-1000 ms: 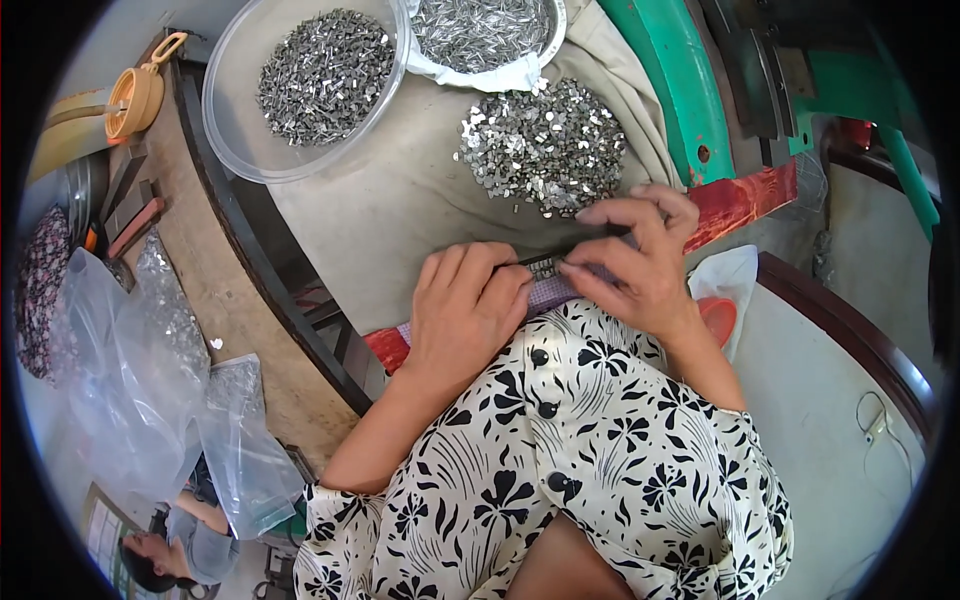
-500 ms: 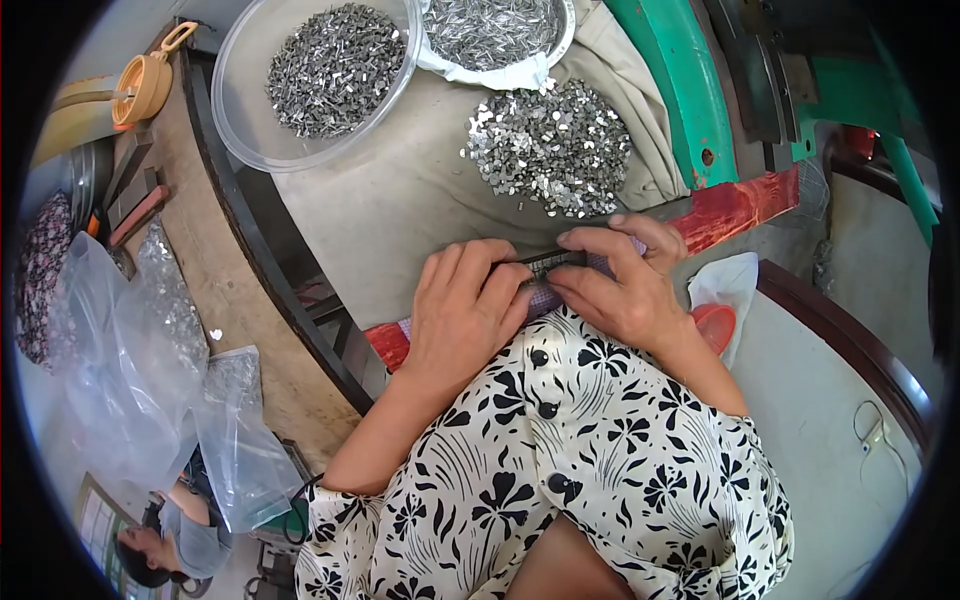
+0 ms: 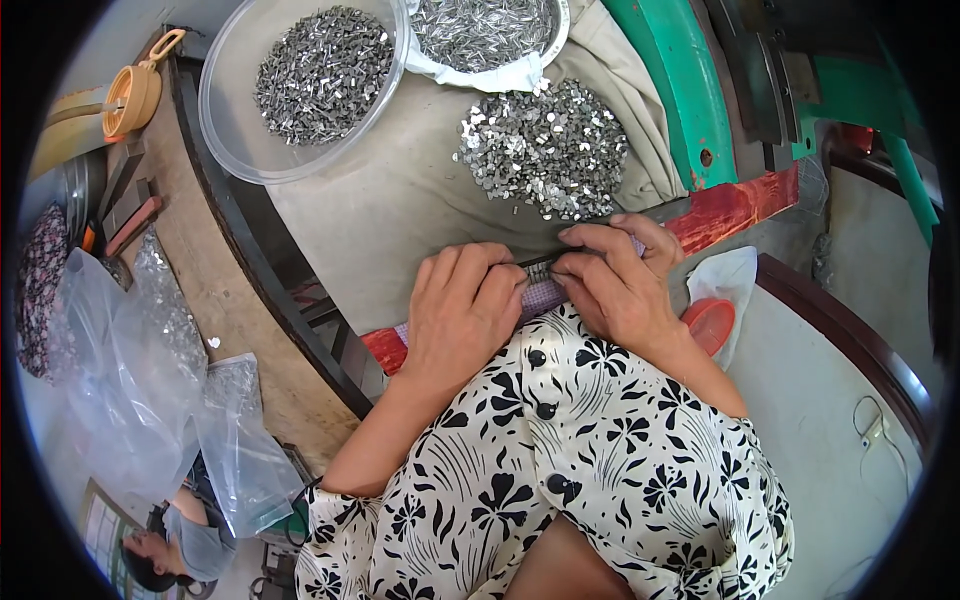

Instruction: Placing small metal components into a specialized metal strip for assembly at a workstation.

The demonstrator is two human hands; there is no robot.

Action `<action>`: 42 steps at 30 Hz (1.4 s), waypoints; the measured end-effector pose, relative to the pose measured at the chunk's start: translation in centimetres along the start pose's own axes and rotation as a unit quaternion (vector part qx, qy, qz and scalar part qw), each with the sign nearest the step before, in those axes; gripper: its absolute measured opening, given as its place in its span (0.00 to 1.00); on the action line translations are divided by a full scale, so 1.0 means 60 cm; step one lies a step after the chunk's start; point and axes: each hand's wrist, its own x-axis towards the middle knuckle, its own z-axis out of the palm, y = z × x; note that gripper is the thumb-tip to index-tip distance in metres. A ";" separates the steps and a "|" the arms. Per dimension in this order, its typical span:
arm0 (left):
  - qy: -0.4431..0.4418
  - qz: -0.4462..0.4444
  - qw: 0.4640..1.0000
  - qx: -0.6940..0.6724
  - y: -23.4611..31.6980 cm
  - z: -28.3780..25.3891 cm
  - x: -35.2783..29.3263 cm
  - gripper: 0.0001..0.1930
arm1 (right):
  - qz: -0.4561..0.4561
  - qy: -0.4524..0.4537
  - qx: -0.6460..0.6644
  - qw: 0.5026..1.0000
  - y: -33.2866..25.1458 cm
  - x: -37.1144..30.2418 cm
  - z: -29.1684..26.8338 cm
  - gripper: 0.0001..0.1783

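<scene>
Near the table's front edge, my left hand (image 3: 462,308) and my right hand (image 3: 622,288) face each other with fingers bent and closed. Between the fingertips shows a narrow dark strip (image 3: 539,270) with a row of small silvery metal pieces along it. My fingers cover both its ends, so its full length is hidden. Beneath it lies a purple checked cloth (image 3: 542,298). Just beyond my hands, a heap of small flat metal pieces (image 3: 545,150) is spread on the beige cloth (image 3: 400,190).
Farther back stand a clear plastic tub (image 3: 215,120) of metal pieces and a white-lined bowl (image 3: 500,78) of thin metal pins. A green machine (image 3: 680,90) borders the right. Plastic bags (image 3: 130,390) lie left. A red dish (image 3: 710,325) rests at right. Another person (image 3: 185,545) sits lower left.
My left fingertips have drawn back slightly from the strip's middle, and my right fingers have shifted a little. The view has moved slightly; the strip stays between my hands.
</scene>
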 end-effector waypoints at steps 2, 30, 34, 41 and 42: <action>-0.005 0.002 1.000 0.000 0.002 -0.002 0.002 0.10 | 0.026 -0.025 0.028 0.999 0.002 0.000 -0.001 0.14; 0.000 0.034 0.999 -0.023 0.010 0.000 0.014 0.14 | -0.032 -0.012 0.059 0.998 0.040 0.096 -0.004 0.10; 0.000 0.031 0.999 -0.020 0.013 0.008 0.020 0.13 | -0.014 -0.003 0.078 0.997 0.058 0.066 -0.025 0.11; 0.005 0.026 1.000 -0.005 0.018 0.023 0.030 0.10 | -0.011 -0.039 0.073 0.997 0.046 0.000 -0.020 0.13; 0.001 0.021 1.000 -0.001 0.020 0.023 0.031 0.10 | -0.010 -0.038 0.073 0.997 0.045 0.002 -0.021 0.13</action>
